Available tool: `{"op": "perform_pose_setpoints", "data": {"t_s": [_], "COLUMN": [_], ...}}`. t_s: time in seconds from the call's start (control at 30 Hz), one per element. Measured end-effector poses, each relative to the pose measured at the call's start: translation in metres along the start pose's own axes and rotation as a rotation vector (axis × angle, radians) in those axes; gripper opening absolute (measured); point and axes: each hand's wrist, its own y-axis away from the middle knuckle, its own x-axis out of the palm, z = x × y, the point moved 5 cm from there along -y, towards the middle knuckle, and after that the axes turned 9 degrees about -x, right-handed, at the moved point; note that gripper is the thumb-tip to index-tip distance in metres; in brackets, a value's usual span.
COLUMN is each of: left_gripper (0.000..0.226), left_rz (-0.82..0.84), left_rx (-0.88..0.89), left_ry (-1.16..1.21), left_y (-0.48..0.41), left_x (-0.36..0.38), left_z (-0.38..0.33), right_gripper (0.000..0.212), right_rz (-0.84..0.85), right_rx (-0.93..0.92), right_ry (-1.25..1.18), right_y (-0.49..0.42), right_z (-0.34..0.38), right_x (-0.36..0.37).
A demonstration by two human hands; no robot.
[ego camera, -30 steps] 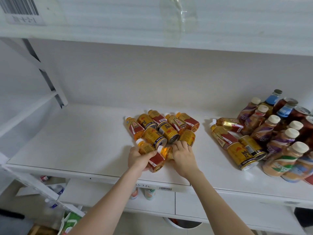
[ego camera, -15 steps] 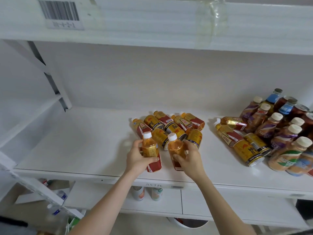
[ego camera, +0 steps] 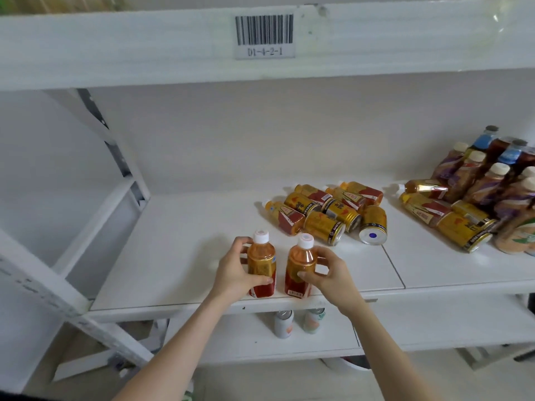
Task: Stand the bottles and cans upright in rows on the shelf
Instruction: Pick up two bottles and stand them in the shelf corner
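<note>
Forearms reach forward; left hand point(ego camera: 236, 272) grip wraps left bottle point(ego camera: 261, 264), right hand point(ego camera: 330, 274) grip wraps right bottle point(ego camera: 299, 267), both upright.

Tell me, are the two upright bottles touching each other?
Apart. The head view shows a strip of white shelf between the left bottle and the right bottle.

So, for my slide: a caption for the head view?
Left hand and right hand stand two white-capped amber plastic bottles upright near the white shelf's front edge.
</note>
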Motion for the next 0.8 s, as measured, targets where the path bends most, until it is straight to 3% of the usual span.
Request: {"op": "perform_pose_setpoints", "data": {"t_s": [0.37,0.53,0.8], "left_gripper": [0.078,0.088,0.076], "left_rz": [-0.060,-0.072,-0.087], "left_rx": [0.028,0.013,-0.031], "left_ry": [0.003,-0.023,-0.045], "left_y": [-0.016,-0.041,-0.106], "left_x": [-0.103,-0.159,-0.212], "left_z": [0.040,0.066,0.095], "right_gripper": [0.059,0.060,0.059], "right_rz": [0.066,0.068,0.072], "right_rx": [-0.072,-0.094,-0.128], "right_ry": [0.002,0.006,0.010], "right_y": [-0.029,-0.047,-0.102], "right_z": [0.051,0.073,0.094], "right_x": [0.101,0.166,0.236]}}
